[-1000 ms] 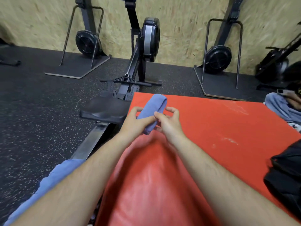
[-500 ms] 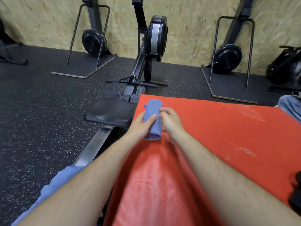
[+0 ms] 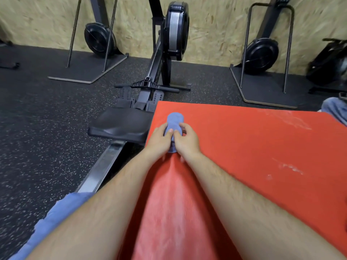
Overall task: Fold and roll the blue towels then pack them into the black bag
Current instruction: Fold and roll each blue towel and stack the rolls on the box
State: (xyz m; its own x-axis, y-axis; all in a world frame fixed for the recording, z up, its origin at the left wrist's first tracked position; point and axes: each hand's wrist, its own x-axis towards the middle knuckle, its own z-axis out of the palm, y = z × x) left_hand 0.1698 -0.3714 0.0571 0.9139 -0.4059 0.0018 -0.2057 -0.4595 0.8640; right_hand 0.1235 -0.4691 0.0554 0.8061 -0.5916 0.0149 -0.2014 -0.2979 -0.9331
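Observation:
A rolled blue towel [image 3: 175, 120] is held over the far left corner of the red mat [image 3: 244, 147], its round end pointing away from me. My left hand [image 3: 159, 140] grips its left side with curled fingers. My right hand [image 3: 185, 140] grips its right side, thumb on top. Both hands touch each other around the roll. The near end of the roll shows between my wrists. The black bag is out of view.
A rowing machine with a black seat [image 3: 120, 124] and rail [image 3: 99, 169] runs along the mat's left edge. Other black machines stand against the chipboard wall. Another person's blue-jeaned leg [image 3: 336, 109] lies at the right. My own leg in blue cloth [image 3: 56, 218] is at lower left.
The roll turned from slanting to the right to pointing straight away from me. Both hands closed tighter round it. The view shifted left, so the black bag at the right left the frame.

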